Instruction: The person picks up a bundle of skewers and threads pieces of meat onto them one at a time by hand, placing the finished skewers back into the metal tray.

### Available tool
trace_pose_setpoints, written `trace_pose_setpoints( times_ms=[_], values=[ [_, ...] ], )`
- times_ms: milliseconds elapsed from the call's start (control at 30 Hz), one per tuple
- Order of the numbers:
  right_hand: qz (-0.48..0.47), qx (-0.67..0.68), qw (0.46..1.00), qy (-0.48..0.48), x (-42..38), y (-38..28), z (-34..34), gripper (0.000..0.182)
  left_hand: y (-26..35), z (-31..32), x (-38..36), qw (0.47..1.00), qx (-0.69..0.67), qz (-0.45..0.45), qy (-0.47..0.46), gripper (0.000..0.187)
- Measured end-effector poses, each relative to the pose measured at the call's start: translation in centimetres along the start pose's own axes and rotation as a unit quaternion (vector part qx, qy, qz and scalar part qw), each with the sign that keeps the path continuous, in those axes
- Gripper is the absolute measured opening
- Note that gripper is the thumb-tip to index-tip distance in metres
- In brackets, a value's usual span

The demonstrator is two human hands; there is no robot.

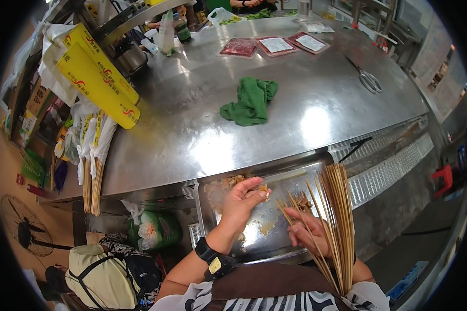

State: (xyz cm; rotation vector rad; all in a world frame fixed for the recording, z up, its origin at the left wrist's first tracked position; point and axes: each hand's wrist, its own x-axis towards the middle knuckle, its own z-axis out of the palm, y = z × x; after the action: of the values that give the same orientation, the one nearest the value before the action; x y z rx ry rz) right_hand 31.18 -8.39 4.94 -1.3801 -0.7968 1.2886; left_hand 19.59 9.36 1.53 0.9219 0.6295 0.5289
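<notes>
My left hand is over the metal tray, pinching a small pale-brown piece of food between thumb and fingers. Across from it, my right hand is closed around a thin bamboo skewer, its tip pointing up and left. A thick bundle of bamboo skewers leans upright beside my right wrist, partly hiding it. More brown food pieces lie in the tray's far left corner, and a small brown heap is just beyond my right fingers. Wet liquid shines on the tray bottom.
A green cloth, scissors and vacuum packs of red meat lie on the steel table. Yellow film boxes and wrapped skewers are at the left. A person is below left; other people are beyond the table.
</notes>
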Motion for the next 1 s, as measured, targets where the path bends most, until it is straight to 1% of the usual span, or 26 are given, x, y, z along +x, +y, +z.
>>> trace_pose_setpoints(
  times_ms=[67,133,167,233,267,333,367,467,567,633,1000],
  values=[
    [0.008,-0.011,1.0,-0.007,0.1,0.3,-0.2,0.045,-0.1,-0.1,0.0,1.0,-0.014,-0.016,0.011,0.021],
    [0.007,-0.011,1.0,-0.008,0.2,0.4,-0.2,0.045,-0.3,-0.3,0.1,0.996,-0.061,-0.057,0.004,0.027],
    [0.006,-0.011,1.0,-0.01,0.2,0.4,-0.2,0.045,-0.5,-0.3,0.1,0.996,-0.061,-0.057,0.004,0.027],
    [0.004,-0.011,1.0,-0.009,0.2,0.2,-0.1,0.045,-0.9,-0.3,0.1,0.987,-0.141,-0.076,-0.024,0.024],
    [0.002,-0.011,1.0,-0.008,0.2,0.0,0.0,0.045,-0.7,-0.1,0.0,0.987,-0.142,-0.076,-0.024,0.024],
    [0.001,-0.031,1.0,0.0,0.2,-0.1,0.0,0.044,0.0,0.5,-0.4,0.973,-0.169,-0.156,-0.028,0.017],
    [0.0,-0.05,0.999,0.007,0.3,-0.1,0.0,0.044,0.1,0.6,-0.4,0.973,-0.17,-0.157,-0.028,0.017],
    [-0.014,-0.048,0.999,0.008,0.3,-0.1,0.0,0.044,0.3,0.9,-0.6,0.977,-0.156,-0.141,-0.032,0.014],
    [-0.004,-0.06,0.998,0.01,0.2,-0.1,-0.1,0.044,0.5,1.1,-0.6,0.98,-0.144,-0.133,-0.036,0.015],
    [0.002,-0.056,0.998,0.012,0.2,0.0,0.0,0.045,0.5,1.2,-0.6,0.985,-0.115,-0.124,-0.021,0.015],
    [-0.012,-0.062,0.998,0.014,0.4,0.3,-0.1,0.044,0.8,1.9,-0.9,0.99,-0.078,-0.119,-0.013,0.013]
  ],
)
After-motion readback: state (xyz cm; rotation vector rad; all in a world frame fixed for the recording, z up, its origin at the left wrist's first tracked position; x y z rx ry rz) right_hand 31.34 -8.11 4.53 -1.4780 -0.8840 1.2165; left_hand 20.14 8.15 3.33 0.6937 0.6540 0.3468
